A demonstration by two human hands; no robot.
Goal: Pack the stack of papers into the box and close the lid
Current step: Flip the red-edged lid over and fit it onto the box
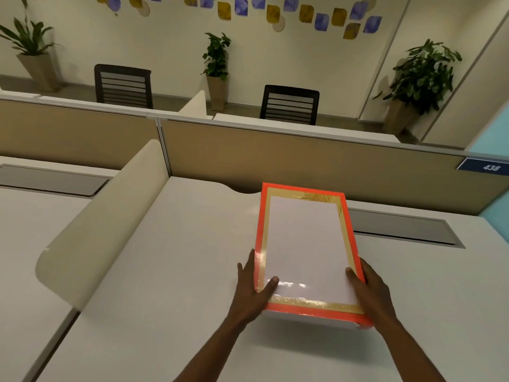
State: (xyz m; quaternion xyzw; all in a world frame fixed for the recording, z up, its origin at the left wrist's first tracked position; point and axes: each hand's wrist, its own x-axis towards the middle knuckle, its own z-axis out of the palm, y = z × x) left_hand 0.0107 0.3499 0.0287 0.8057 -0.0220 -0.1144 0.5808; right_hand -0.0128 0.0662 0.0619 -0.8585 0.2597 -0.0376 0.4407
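An orange box lies lengthwise on the white desk, right of centre. Its top shows a gold border around a white rectangle. I cannot tell whether that white face is the paper stack or a lid panel. My left hand grips the box's near left side, with the thumb on the white face. On the near right side my right hand holds it the same way. The near end looks slightly raised, with a shadow beneath it.
A curved cream divider stands on the desk to the left. A tan partition runs along the back, with a grey cable flap just behind the box. Beyond it are two black chairs and potted plants.
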